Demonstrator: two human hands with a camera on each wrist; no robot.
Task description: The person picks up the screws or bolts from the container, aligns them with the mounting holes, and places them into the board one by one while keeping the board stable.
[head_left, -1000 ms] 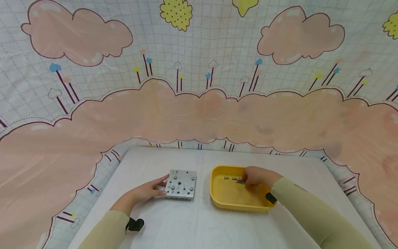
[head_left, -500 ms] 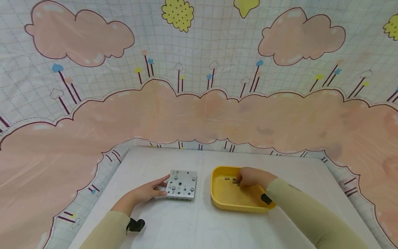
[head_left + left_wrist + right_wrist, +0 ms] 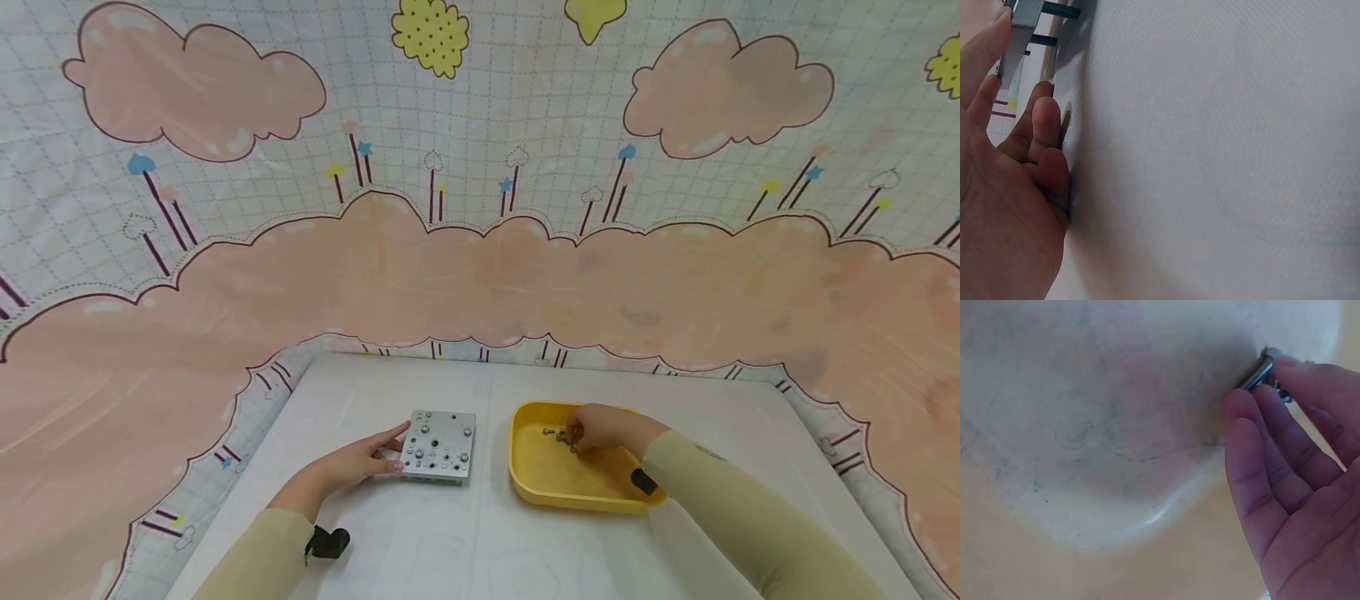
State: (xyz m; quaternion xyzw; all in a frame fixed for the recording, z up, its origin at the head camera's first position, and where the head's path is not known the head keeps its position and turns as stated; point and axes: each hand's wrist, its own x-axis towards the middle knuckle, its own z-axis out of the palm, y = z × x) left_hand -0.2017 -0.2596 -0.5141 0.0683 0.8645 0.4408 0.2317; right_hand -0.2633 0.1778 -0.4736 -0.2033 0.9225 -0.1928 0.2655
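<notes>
A square metal plate [image 3: 438, 446] with holes and several screws set in its top lies left of the table's middle. My left hand [image 3: 360, 458] grips its left side, thumb at the near corner and a finger at the far one. Below the plate, threaded screw ends [image 3: 1061, 10] stick out in the left wrist view. My right hand [image 3: 600, 427] reaches into a yellow tray [image 3: 577, 500], fingertips down among small loose screws [image 3: 561, 435]. In the right wrist view, the thumb and fingertips of the right hand [image 3: 1310, 456] pinch a screw [image 3: 1257, 374]; other screws behind it are partly hidden.
The plate and tray stand apart on a white-covered table [image 3: 480, 550]. One loose screw [image 3: 548, 431] lies left of the fingers in the tray. A patterned cloth [image 3: 480, 275] hangs behind the table and spreads round its sides.
My right hand has shifted left within the tray, to the screws near its far side, which have been nudged about. The left hand and the plate keep their place.
</notes>
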